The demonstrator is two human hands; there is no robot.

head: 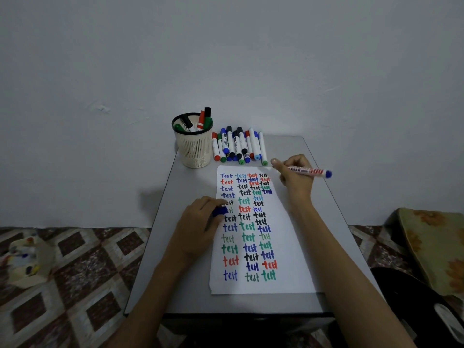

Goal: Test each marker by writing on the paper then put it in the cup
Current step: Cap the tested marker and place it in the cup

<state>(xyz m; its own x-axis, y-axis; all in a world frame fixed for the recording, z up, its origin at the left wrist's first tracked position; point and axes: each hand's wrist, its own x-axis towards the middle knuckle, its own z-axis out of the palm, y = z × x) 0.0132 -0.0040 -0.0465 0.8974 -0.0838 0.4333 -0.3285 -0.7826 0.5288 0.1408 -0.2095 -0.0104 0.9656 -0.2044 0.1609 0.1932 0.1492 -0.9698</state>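
Head view of a small grey table (251, 303) set against a wall. The right hand (295, 179), at centre right of the frame, has its fingers curled round a white-barrelled blue marker (307, 170). The marker lies nearly level over the upper right corner of the paper (291, 247), with its blue end pointing right. The writing tip sits by the thumb and is too blurred to make out.

The left hand (198, 227), at centre left, pinches a blue cap (220, 211) and rests on the paper's left edge. The sheet carries columns of the word "test" in several colours.

A cream mesh cup (194, 149), at upper centre, stands just left of a pile of capped markers (238, 146) and already holds several.

Handling, as judged: the marker is light, rigid and smooth. It is best held at mid-barrel near the tip for writing, then dropped in end-first. The thin paper may slide unless pressed flat.
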